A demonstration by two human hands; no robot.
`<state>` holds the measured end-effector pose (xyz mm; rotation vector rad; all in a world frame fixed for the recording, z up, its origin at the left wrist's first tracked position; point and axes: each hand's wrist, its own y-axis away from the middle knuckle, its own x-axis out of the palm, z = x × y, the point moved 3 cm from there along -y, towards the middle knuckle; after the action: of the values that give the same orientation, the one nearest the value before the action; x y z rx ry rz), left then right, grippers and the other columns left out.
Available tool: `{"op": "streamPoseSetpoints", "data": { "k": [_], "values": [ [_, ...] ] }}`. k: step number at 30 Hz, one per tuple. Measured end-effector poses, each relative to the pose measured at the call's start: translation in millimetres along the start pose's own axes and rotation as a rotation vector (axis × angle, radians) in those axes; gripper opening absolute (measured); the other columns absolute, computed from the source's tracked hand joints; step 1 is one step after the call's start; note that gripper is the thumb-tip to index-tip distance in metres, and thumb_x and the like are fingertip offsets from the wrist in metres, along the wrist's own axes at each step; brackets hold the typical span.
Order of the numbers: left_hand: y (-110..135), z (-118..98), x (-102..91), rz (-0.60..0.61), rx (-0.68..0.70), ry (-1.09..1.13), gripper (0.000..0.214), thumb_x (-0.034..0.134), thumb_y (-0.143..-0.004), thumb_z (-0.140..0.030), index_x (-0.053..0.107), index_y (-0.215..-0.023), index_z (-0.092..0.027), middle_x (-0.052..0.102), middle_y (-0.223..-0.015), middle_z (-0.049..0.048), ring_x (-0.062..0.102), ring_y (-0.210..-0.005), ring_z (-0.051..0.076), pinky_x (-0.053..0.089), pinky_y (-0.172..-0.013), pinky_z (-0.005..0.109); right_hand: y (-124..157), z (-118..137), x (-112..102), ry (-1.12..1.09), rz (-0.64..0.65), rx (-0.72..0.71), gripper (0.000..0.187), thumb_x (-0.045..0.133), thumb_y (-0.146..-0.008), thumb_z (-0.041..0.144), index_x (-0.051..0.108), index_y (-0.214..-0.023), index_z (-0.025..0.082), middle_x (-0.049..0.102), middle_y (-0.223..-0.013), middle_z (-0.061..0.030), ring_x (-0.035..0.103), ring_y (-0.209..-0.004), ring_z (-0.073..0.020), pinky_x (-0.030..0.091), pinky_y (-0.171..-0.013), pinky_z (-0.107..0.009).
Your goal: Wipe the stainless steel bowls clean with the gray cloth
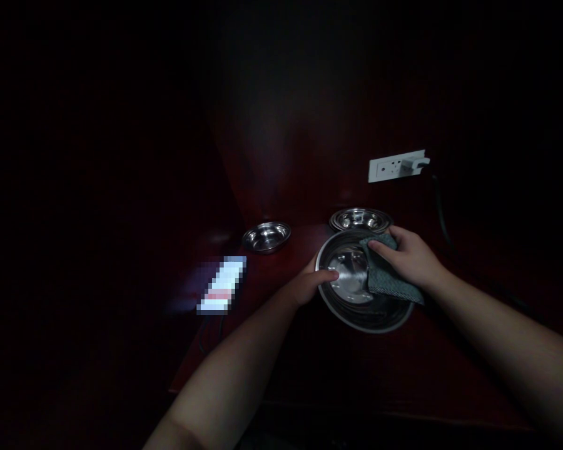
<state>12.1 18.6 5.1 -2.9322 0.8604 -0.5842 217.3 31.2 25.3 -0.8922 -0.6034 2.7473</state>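
A shiny steel bowl (349, 315) is tilted toward me above the dark red table. My left hand (308, 282) grips its left rim, thumb inside and the other fingers hidden behind the wall. At the right rim, my right hand (415, 256) pinches a grey-green cloth (389, 275) against the bowl, the thumb on top of it. The cloth hangs over the right part of the bowl's inside. Just behind the held bowl stands a stack of steel bowls (356, 219), partly covered by it. A single smaller steel bowl (267, 237) sits to the left.
A lit phone (223, 287), its screen blurred out, lies on the left of the table (281, 350) with a thin cable near it. On the back wall is a white socket plate (394, 166) with a plug in it; a dark cord (441, 209) hangs at its right. Surroundings are very dark.
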Motion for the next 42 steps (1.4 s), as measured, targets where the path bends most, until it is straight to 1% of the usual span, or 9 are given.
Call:
{"op": "streamPoseSetpoints", "data": {
  "k": [8,15,20,23,25,28,35,39,42],
  "values": [
    [-0.3,4.6,-2.8,-0.032,0.032,-0.021,0.065,0.07,-0.06,-0.025,0.054,-0.123,-0.017,0.067,-0.106,0.0094,0.058,-0.106,0.029,0.039,-0.096,0.042,-0.5,0.1,1.3,-0.037,-0.008,-0.018,0.025,0.058,-0.077,0.043,0.06,-0.083,0.019,0.064,-0.077,-0.0037,0.058,-0.069,-0.0194,0.045,-0.062,-0.031],
    [-1.8,5.8,-11.1,-0.098,0.15,-0.059,0.064,0.068,-0.07,-0.036,0.049,-0.128,-0.021,0.057,-0.127,0.0076,0.048,-0.123,0.028,0.035,-0.102,0.038,-0.7,-2.2,1.8,-0.061,-0.065,0.03,0.025,0.059,-0.076,0.045,0.055,-0.077,0.021,0.059,-0.072,-0.0013,0.053,-0.063,-0.0166,0.042,-0.055,-0.028],
    [0.7,2.7,-11.4,-0.099,0.224,-0.045,0.074,0.071,-0.067,-0.047,0.046,-0.132,-0.021,0.053,-0.133,0.0085,0.043,-0.128,0.028,0.034,-0.104,0.036,-2.0,-10.0,0.9,-0.121,-0.186,0.11,0.029,0.059,-0.075,0.05,0.052,-0.073,0.022,0.056,-0.068,-0.0006,0.052,-0.059,-0.0161,0.039,-0.05,-0.027],
    [1.2,7.6,-11.3,-0.075,0.205,-0.029,0.081,0.075,-0.063,-0.042,0.042,-0.134,-0.021,0.053,-0.133,0.0102,0.044,-0.127,0.029,0.036,-0.102,0.038,-0.8,-11.8,1.6,-0.173,-0.257,0.159,0.032,0.06,-0.074,0.051,0.049,-0.07,0.022,0.052,-0.061,0.0012,0.048,-0.053,-0.0143,0.037,-0.045,-0.026],
    [0.7,12.2,-12.1,-0.085,0.176,-0.034,0.082,0.078,-0.061,-0.034,0.042,-0.133,-0.02,0.055,-0.131,0.0115,0.046,-0.125,0.03,0.038,-0.101,0.04,0.0,-12.2,4.4,-0.212,-0.244,0.174,0.031,0.06,-0.073,0.051,0.049,-0.071,0.022,0.052,-0.061,0.0015,0.048,-0.053,-0.0141,0.037,-0.045,-0.026],
    [-0.2,15.8,-13.3,-0.126,0.128,-0.024,0.072,0.077,-0.062,-0.028,0.047,-0.128,-0.017,0.06,-0.123,0.012,0.05,-0.121,0.03,0.039,-0.098,0.042,0.5,-12.9,8.8,-0.262,-0.2,0.19,0.029,0.06,-0.074,0.05,0.053,-0.075,0.022,0.055,-0.065,0.0006,0.05,-0.055,-0.015,0.039,-0.046,-0.027],
    [-0.6,10.3,-13.2,-0.176,0.097,0.027,0.067,0.075,-0.058,-0.023,0.054,-0.121,-0.016,0.068,-0.105,0.0087,0.059,-0.107,0.029,0.043,-0.095,0.042,1.4,-9.9,9.6,-0.238,-0.183,0.139,0.027,0.058,-0.076,0.049,0.054,-0.077,0.022,0.06,-0.069,-0.0013,0.054,-0.057,-0.0165,0.042,-0.049,-0.028],
    [0.2,10.1,-14.2,-0.173,0.086,0.029,0.065,0.075,-0.057,-0.022,0.055,-0.12,-0.016,0.068,-0.104,0.0086,0.06,-0.104,0.028,0.044,-0.093,0.041,1.5,-10.8,9.6,-0.215,-0.192,0.105,0.027,0.057,-0.077,0.048,0.055,-0.079,0.022,0.062,-0.072,-0.0022,0.057,-0.063,-0.0186,0.044,-0.054,-0.029],
    [1.6,10.0,-15.4,-0.175,0.068,0.024,0.065,0.074,-0.057,-0.021,0.056,-0.119,-0.016,0.068,-0.104,0.0088,0.061,-0.103,0.028,0.044,-0.092,0.041,2.0,-11.1,10.7,-0.223,-0.173,0.122,0.026,0.057,-0.077,0.047,0.056,-0.081,0.021,0.063,-0.075,-0.0031,0.058,-0.064,-0.0191,0.045,-0.055,-0.03]
  ]
}}
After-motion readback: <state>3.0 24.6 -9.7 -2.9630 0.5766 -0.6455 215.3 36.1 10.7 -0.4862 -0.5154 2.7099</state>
